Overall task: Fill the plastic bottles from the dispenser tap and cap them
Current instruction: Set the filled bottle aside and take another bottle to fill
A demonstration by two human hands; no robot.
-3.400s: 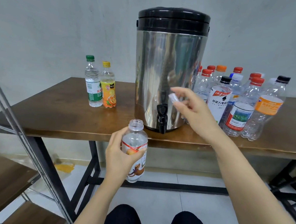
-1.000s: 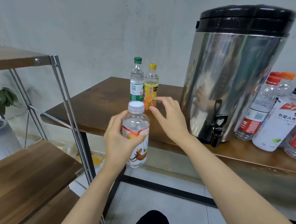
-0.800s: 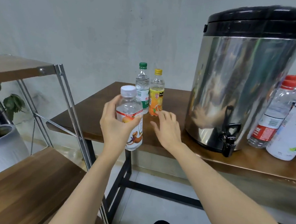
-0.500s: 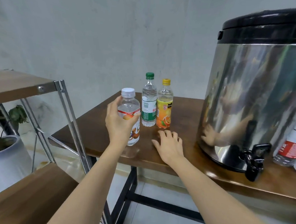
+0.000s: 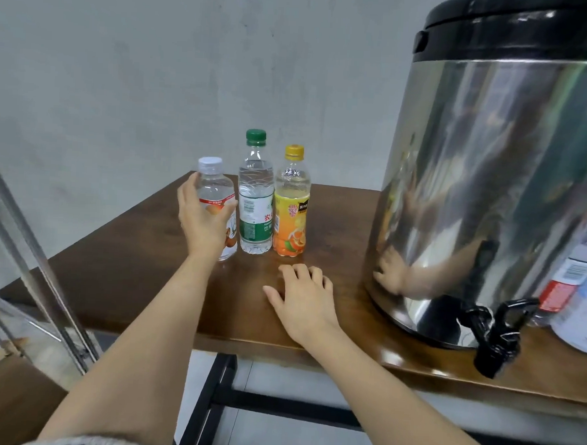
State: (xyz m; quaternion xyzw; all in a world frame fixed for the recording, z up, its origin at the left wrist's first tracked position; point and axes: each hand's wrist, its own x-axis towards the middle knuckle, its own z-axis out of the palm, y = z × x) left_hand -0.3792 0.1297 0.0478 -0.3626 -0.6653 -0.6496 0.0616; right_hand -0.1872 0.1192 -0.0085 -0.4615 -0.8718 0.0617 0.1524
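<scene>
My left hand (image 5: 202,222) grips a small clear bottle (image 5: 215,192) with a white cap, standing on the wooden table (image 5: 137,258) just left of a green-capped bottle (image 5: 255,193) and a yellow-capped orange-label bottle (image 5: 291,203). My right hand (image 5: 303,297) rests flat on the table, fingers spread, in front of those bottles and holding nothing. The steel dispenser (image 5: 498,172) with a black lid stands at the right. Its black tap (image 5: 495,331) hangs over the table's front edge.
Part of several bottles (image 5: 578,281) shows at the far right behind the dispenser. A metal-framed wooden shelf unit (image 5: 28,259) stands at the left, close to the table's corner. Tiled floor lies below the table.
The small bottle got its white cap, and my left hand carried it left to the table beside the two bottles. My right hand came down flat on the table.
</scene>
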